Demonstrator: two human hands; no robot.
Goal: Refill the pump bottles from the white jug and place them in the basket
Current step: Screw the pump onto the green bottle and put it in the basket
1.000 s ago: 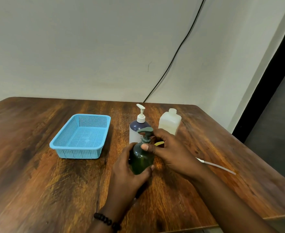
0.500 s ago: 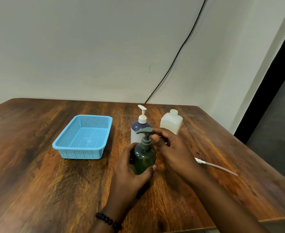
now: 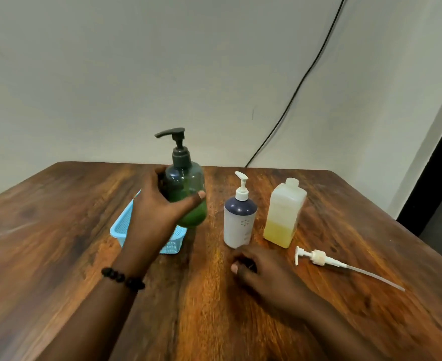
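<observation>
above the basket [image 3: 121,225], green bottle [image 3: 188,201], dark pump.

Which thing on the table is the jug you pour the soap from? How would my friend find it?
Look at the wooden table, toward its far right side, just right of the white bottle with the dark blue top. The white jug is the square, cloudy plastic container there. It alone has no pump on top, and yellow liquid fills its bottom part.

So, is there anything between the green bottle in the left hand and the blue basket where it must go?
Nothing visible blocks it. The left hand holds the green bottle in the air above the blue basket. The forearm hides much of the basket's inside.
</observation>
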